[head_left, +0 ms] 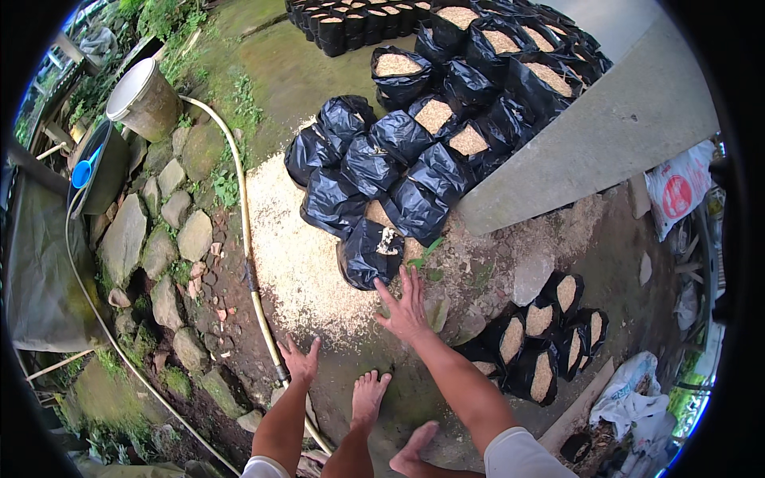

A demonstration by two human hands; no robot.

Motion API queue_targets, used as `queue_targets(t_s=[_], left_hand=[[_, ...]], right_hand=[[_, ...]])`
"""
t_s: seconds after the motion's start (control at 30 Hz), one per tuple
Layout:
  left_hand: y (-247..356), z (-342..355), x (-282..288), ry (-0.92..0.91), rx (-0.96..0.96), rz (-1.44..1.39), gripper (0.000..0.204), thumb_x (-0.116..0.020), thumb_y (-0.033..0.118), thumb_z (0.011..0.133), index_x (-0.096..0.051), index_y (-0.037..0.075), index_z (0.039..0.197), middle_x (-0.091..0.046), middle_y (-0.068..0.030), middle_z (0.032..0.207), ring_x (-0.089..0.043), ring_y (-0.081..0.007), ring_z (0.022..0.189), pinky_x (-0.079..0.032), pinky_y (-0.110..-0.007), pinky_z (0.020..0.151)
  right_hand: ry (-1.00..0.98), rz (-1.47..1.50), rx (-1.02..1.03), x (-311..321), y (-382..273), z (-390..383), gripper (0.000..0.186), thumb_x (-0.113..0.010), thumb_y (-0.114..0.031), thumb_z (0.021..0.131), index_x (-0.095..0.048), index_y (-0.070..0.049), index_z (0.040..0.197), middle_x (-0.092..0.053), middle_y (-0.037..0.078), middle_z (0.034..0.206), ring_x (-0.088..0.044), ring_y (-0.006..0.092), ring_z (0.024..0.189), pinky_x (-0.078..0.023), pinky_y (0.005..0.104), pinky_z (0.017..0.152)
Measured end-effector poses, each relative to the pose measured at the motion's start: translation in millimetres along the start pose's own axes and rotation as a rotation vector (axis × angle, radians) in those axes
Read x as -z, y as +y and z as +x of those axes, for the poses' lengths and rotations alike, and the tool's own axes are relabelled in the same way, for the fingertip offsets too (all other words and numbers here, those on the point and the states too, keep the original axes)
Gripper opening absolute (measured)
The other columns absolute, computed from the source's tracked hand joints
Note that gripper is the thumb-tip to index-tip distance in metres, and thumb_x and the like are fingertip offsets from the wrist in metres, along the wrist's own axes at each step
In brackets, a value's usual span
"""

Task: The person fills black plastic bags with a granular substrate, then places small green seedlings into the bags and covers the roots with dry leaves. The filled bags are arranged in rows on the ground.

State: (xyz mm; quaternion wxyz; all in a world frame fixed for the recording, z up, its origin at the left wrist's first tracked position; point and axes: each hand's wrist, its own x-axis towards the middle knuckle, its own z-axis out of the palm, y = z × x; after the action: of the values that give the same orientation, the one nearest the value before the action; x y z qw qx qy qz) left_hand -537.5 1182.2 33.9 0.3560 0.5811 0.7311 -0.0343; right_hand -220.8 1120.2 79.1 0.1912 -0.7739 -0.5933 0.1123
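Observation:
My right hand [402, 307] reaches with spread fingers toward a black plastic bag [365, 256] with pale flecks on it, its fingertips close to the bag's lower right side; touching or apart, I cannot tell. My left hand [301, 362] is open and empty, lower down beside the pale hose [263, 319]. Pale shavings or husks [287, 231] lie spilled around the bag. More black bags [373, 159] are clustered behind it, some open and filled with similar pale material [434, 115]. A small green plant [430, 251] is at the bag's right.
Rows of filled bags [351, 28] stand at the back. A grey slab [590, 143] slants at right. Smaller filled bags [542, 374], sacks [677, 187] and plastic waste [625, 398] lie rightward. Rocks [123, 239], a bucket [147, 99] and a tub with blue dipper [84, 171] border the left.

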Motion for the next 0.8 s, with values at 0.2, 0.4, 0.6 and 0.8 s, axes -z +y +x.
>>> queue_targets(t_s=[0.2,0.4,0.6,0.8], left_hand=[[56.5,72.7,-75.0,0.226,-0.05,0.055,0.101,-0.048,0.074,0.096,-0.011,0.015,0.169,-0.003,-0.0235,0.173,-0.001,-0.0455,0.159,-0.004,-0.058,0.128],[116.4,107.9,-86.6,0.349,-0.449,-0.204,0.089,-0.048,0.064,0.099,-0.024,0.012,0.166,-0.02,-0.0241,0.17,-0.015,-0.0451,0.157,-0.01,-0.054,0.128],[196.1,104.0,-101.5,0.091,-0.66,-1.118,0.064,-0.062,0.036,0.102,-0.046,-0.002,0.152,-0.056,-0.0221,0.144,-0.052,-0.0334,0.134,-0.039,-0.042,0.115],[248.8,44.7,-51.4,0.053,-0.594,-1.074,0.071,-0.082,0.027,0.089,-0.052,-0.008,0.143,-0.06,-0.0254,0.135,-0.059,-0.0304,0.126,-0.045,-0.04,0.108]], right_hand=[[0.193,0.028,0.078,-67.8,31.9,51.9,0.089,-0.095,-0.048,0.062,-0.055,-0.027,0.138,-0.018,0.027,0.164,-0.014,0.0605,0.15,-0.032,0.0763,0.109],[0.433,0.09,0.13,-106.8,41.0,61.5,0.096,-0.095,-0.043,0.06,-0.046,-0.024,0.14,-0.034,0.03,0.156,-0.038,0.0582,0.138,-0.038,0.0688,0.106],[0.577,0.313,0.07,-119.2,26.0,64.6,0.098,-0.092,-0.019,0.062,-0.047,-0.018,0.149,-0.052,0.029,0.138,-0.057,0.053,0.119,-0.049,0.0568,0.099],[0.506,0.979,-0.25,-93.8,5.2,63.1,0.09,-0.093,-0.015,0.068,-0.046,-0.007,0.145,-0.062,0.018,0.131,-0.064,0.0336,0.119,-0.054,0.0454,0.099]])
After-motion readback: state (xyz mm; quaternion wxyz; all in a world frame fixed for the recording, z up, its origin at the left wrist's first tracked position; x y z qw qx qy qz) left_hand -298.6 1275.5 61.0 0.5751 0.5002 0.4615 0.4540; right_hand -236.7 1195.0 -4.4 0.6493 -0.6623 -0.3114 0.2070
